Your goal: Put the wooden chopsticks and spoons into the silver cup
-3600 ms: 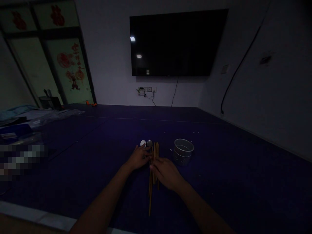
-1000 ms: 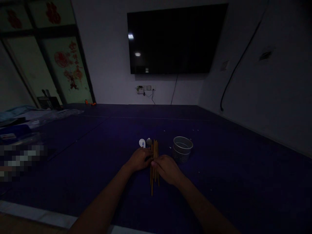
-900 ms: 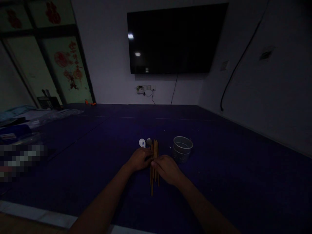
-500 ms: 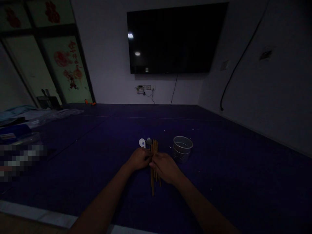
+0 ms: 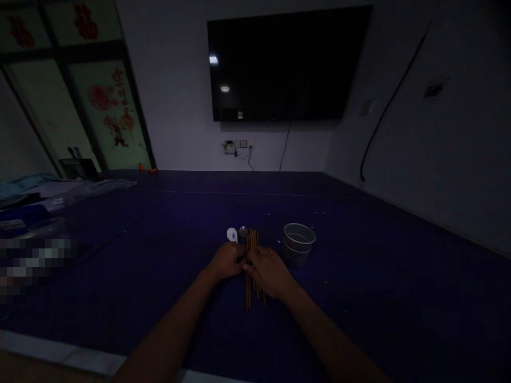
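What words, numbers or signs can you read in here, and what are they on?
"福": red sign on the upper door pane nearer the television.
Far-left red sign: too dark to be sure.
Red writing on the lower door pane: too blurred.
White label on the blue box: too small.
White spoon: blue mark, too small to tell.
Chopsticks, metal cup: none visible.

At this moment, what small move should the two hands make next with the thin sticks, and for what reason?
I would probably draw the right hand slightly toward the left hand, pressing the thin sticks closer together. Their near ends spread apart and finish unevenly, and the hands come at them from opposite sides, so a light squeeze might gather them.
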